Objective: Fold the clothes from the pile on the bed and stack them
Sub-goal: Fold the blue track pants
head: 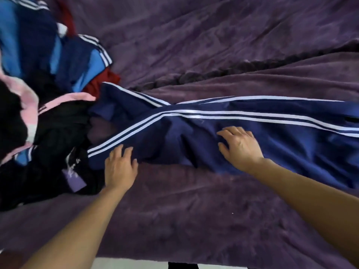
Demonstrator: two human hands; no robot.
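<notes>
Navy pants (262,133) lie stretched across the bed (194,210), one end against the pile (48,55). Left hand (120,167) rests flat on the near edge and right hand (240,146) is spread open mid-leg, neither gripping. Best now: smooth outward and line up the stripes before folding.

The navy track pants (272,144) run out of view at 3 o'clock, so their far end is cut off. The pile of clothes (38,94), from 9 to 11 o'clock, is cropped by the left and top edges, and a red garment (101,82) lies mostly buried in it. The white print on the black garment (71,164) is too blurred to read. At 6 o'clock the bottom edge cuts a dark shape (182,265) that cannot be identified.
</notes>
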